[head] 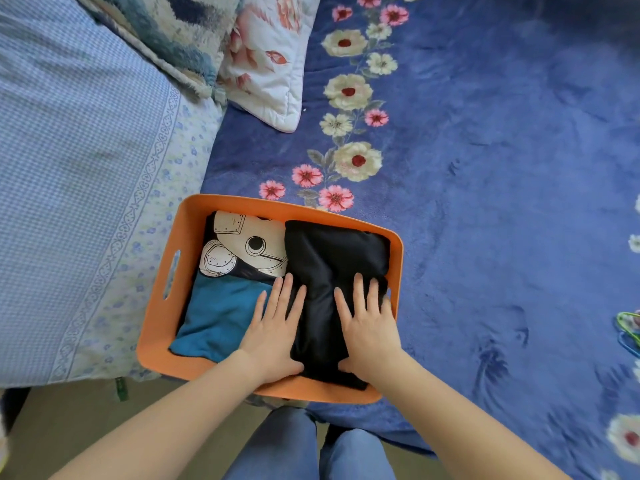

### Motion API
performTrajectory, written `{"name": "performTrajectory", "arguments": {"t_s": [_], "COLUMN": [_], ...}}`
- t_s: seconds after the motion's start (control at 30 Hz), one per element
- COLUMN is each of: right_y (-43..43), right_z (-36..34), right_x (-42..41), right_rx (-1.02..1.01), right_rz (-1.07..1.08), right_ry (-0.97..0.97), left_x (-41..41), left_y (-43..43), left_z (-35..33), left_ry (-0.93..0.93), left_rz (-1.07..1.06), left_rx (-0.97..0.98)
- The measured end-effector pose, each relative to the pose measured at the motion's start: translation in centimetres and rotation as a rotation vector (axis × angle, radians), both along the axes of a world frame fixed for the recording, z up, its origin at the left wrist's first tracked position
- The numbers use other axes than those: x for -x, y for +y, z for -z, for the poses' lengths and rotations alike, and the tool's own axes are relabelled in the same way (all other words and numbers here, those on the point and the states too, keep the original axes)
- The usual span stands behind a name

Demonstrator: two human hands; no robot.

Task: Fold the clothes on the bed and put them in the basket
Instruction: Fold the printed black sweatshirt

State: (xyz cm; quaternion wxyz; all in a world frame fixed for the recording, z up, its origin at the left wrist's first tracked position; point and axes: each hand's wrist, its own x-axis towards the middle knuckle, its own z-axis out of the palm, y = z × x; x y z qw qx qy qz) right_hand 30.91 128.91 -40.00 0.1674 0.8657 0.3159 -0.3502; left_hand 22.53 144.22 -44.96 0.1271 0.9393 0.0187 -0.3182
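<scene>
Pressing black garment (332,258) down into basket (162,258); left hand (277,327) and right hand (369,327) lie flat on it, fingers straight and spread, grasping nothing; thumbs sit at its near edge, probably tucking the fold so it stays low and square. Garment fills the basket's right half, just beside teal fold (214,317) and printed fold (242,244) on the left; cannot tell if those two are one shirt. Basket rests at the bed's near edge, partly on blanket (485,168), within easy reach of the person; hangers (628,329) lie well apart at right. Packing looks like a late step.
</scene>
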Motion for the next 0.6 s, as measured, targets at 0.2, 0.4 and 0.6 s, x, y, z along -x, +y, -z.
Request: {"name": "performTrajectory", "arguments": {"t_s": [0.2, 0.4, 0.6], "right_y": [-0.1, 0.2, 0.8], "right_z": [-1.4, 0.7, 3.0], "right_x": [-5.1, -8.3, -9.1], "right_rx": [-0.279, -0.114, 0.038], "right_rz": [-0.047, -0.070, -0.129], "right_ry": [-0.189, 0.030, 0.040], "left_x": [-5.8, -8.6, -8.5], "left_y": [1.4, 2.5, 2.4], "left_z": [-1.0, 0.8, 1.9], "left_ry": [-0.147, -0.032, 0.007], "left_rz": [0.086, 0.227, 0.223], "left_rx": [-0.092, -0.186, -0.212]}}
